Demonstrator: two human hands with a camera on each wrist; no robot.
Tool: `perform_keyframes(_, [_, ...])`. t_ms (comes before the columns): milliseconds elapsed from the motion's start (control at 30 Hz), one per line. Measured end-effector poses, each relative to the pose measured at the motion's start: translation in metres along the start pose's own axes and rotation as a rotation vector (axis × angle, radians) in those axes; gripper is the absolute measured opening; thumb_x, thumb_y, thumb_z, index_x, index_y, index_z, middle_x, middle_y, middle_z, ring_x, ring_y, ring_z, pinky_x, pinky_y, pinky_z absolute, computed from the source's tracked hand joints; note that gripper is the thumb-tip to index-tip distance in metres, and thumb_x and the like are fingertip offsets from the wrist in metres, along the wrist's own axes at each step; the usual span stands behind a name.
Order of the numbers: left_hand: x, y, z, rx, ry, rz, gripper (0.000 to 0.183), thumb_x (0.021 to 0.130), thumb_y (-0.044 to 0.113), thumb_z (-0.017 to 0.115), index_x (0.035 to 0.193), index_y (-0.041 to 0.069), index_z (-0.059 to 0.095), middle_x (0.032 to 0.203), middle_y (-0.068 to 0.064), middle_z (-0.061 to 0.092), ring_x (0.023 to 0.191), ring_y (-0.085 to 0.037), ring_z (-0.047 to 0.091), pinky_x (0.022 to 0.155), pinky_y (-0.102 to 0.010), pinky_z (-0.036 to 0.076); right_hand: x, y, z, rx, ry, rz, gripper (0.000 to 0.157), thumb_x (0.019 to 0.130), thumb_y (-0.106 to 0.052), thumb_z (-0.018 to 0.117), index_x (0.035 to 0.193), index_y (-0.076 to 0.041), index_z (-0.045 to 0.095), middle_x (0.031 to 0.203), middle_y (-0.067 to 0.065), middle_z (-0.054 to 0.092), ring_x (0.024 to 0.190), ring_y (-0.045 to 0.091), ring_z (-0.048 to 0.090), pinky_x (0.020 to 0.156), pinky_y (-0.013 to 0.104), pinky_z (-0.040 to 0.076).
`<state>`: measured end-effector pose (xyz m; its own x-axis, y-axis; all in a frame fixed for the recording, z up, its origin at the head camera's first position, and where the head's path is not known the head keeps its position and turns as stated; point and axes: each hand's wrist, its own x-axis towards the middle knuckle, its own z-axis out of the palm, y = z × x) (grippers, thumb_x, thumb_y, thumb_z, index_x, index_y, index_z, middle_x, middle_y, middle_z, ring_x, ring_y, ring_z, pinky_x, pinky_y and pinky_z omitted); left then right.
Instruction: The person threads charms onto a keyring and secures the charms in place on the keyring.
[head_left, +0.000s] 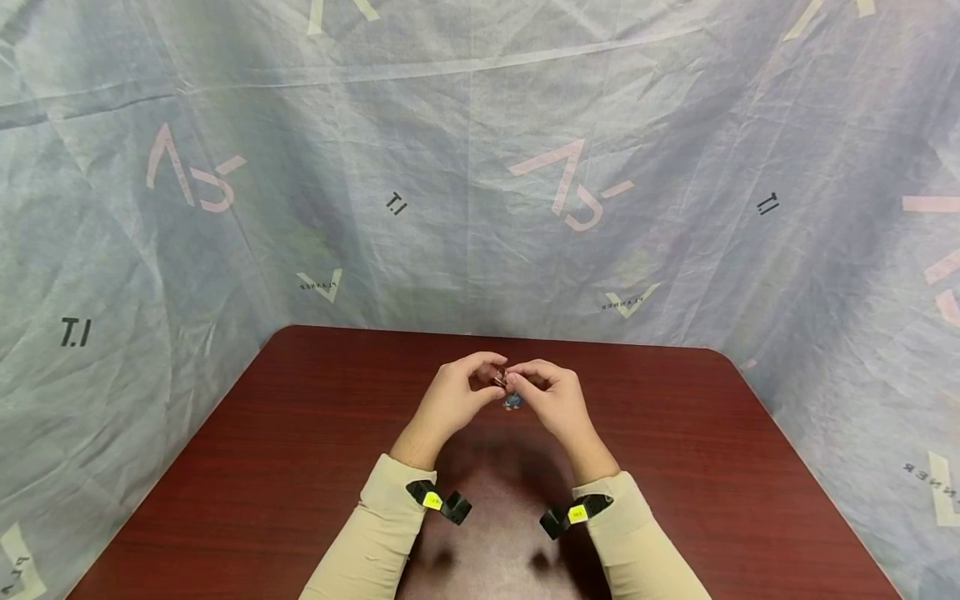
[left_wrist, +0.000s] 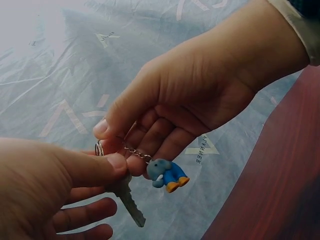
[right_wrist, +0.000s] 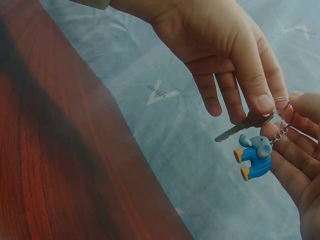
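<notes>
Both hands meet above the table around a key on a ring. My left hand [head_left: 452, 398] pinches the head of the key [left_wrist: 131, 205] between thumb and forefinger, its other fingers spread loosely. The blade points down and away from the ring. In the right wrist view the metal split ring [right_wrist: 281, 104] lies between the two thumbs. My right hand [head_left: 558, 403] pinches that ring with thumb and fingertips. From the ring a short chain [right_wrist: 280, 134] carries a small blue elephant charm [right_wrist: 256, 157] with yellow feet, hanging beside the right fingers.
The dark red wooden table [head_left: 300, 433] spreads below the hands. Grey printed cloth [head_left: 465, 250] hangs behind it and along both sides. Black cameras are strapped at the left wrist [head_left: 454, 507] and right wrist [head_left: 555, 522], over light sleeves.
</notes>
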<state>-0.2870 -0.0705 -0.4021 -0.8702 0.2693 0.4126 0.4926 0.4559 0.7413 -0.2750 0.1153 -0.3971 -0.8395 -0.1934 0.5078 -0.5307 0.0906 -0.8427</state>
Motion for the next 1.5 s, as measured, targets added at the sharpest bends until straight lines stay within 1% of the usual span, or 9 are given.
perform_keyframes(167, [0.0002, 0.0004, 0.0001, 0.002, -0.004, 0.024, 0.031, 0.091, 0.011, 0.077, 0.12, 0.016, 0.071, 0.094, 0.006, 0.073, 0.091, -0.012, 0.067, 0.082, -0.04, 0.056, 0.0004, 0.0006, -0.0002, 0.001, 0.003, 0.005, 0.013, 0.092, 0.004, 0.07, 0.102, 0.012, 0.072, 0.083, 0.026, 0.071, 0.073, 0.046, 0.069, 0.066, 0.049, 0.06])
perform_keyframes(367, [-0.0007, 0.0011, 0.0, 0.029, 0.008, -0.003, 0.026, 0.091, 0.017, 0.077, 0.117, 0.017, 0.073, 0.092, 0.009, 0.072, 0.088, -0.011, 0.066, 0.077, -0.034, 0.055, 0.0001, -0.0003, -0.0002, -0.005, 0.0, 0.022, 0.014, 0.093, 0.003, 0.07, 0.104, 0.011, 0.072, 0.086, 0.026, 0.072, 0.076, 0.039, 0.071, 0.069, 0.047, 0.06])
perform_keyframes(567, [-0.0018, 0.0012, -0.0004, 0.043, 0.009, -0.027, 0.024, 0.092, 0.023, 0.077, 0.115, 0.017, 0.073, 0.091, 0.01, 0.071, 0.087, -0.01, 0.065, 0.075, -0.033, 0.054, -0.0004, -0.0007, -0.0006, 0.004, -0.009, 0.034, 0.016, 0.093, 0.001, 0.07, 0.107, 0.011, 0.072, 0.09, 0.025, 0.073, 0.08, 0.045, 0.07, 0.071, 0.048, 0.06])
perform_keyframes(767, [-0.0015, 0.0001, -0.0006, 0.029, 0.014, -0.046, 0.022, 0.09, 0.027, 0.079, 0.11, 0.017, 0.075, 0.091, 0.01, 0.072, 0.086, -0.009, 0.066, 0.074, -0.032, 0.055, -0.0013, -0.0017, -0.0005, 0.009, -0.022, 0.029, 0.016, 0.094, 0.001, 0.07, 0.107, 0.011, 0.071, 0.091, 0.024, 0.073, 0.078, 0.045, 0.071, 0.069, 0.046, 0.061])
perform_keyframes(867, [-0.0016, 0.0004, -0.0011, 0.013, 0.013, -0.045, 0.025, 0.089, 0.025, 0.08, 0.112, 0.017, 0.074, 0.092, 0.008, 0.072, 0.087, -0.01, 0.066, 0.074, -0.032, 0.055, -0.0014, -0.0023, -0.0005, 0.011, -0.018, 0.038, 0.018, 0.094, 0.001, 0.069, 0.108, 0.011, 0.071, 0.091, 0.025, 0.073, 0.077, 0.045, 0.071, 0.068, 0.046, 0.061])
perform_keyframes(1033, [-0.0008, 0.0, -0.0009, -0.001, 0.004, 0.001, 0.035, 0.09, 0.014, 0.078, 0.123, 0.016, 0.07, 0.093, 0.006, 0.072, 0.088, -0.011, 0.067, 0.074, -0.031, 0.055, -0.0012, -0.003, -0.0007, 0.004, -0.004, 0.057, 0.018, 0.095, 0.0, 0.069, 0.108, 0.011, 0.071, 0.087, 0.026, 0.073, 0.076, 0.047, 0.07, 0.068, 0.047, 0.06])
perform_keyframes(1167, [0.0001, -0.0005, 0.0, 0.011, 0.013, 0.03, 0.031, 0.09, 0.012, 0.077, 0.12, 0.017, 0.071, 0.09, 0.007, 0.072, 0.085, -0.01, 0.066, 0.071, -0.03, 0.055, -0.0004, -0.0031, -0.0006, 0.005, 0.004, 0.06, 0.017, 0.095, 0.0, 0.069, 0.107, 0.011, 0.071, 0.086, 0.027, 0.072, 0.077, 0.049, 0.069, 0.069, 0.049, 0.06])
perform_keyframes(1300, [0.0003, -0.0004, -0.0001, 0.022, 0.026, 0.028, 0.027, 0.089, 0.015, 0.078, 0.116, 0.018, 0.073, 0.087, 0.009, 0.072, 0.081, -0.008, 0.065, 0.068, -0.029, 0.054, -0.0001, -0.0026, -0.0007, 0.008, 0.006, 0.059, 0.016, 0.095, 0.001, 0.069, 0.106, 0.012, 0.071, 0.086, 0.028, 0.072, 0.077, 0.049, 0.069, 0.07, 0.049, 0.06])
perform_keyframes(1500, [-0.0008, -0.0012, 0.0002, 0.024, 0.02, -0.011, 0.024, 0.09, 0.02, 0.078, 0.114, 0.017, 0.073, 0.087, 0.009, 0.07, 0.077, -0.01, 0.064, 0.064, -0.029, 0.053, -0.0003, -0.0022, -0.0009, 0.003, 0.0, 0.061, 0.017, 0.094, 0.001, 0.069, 0.107, 0.011, 0.071, 0.09, 0.026, 0.073, 0.08, 0.044, 0.071, 0.072, 0.051, 0.059])
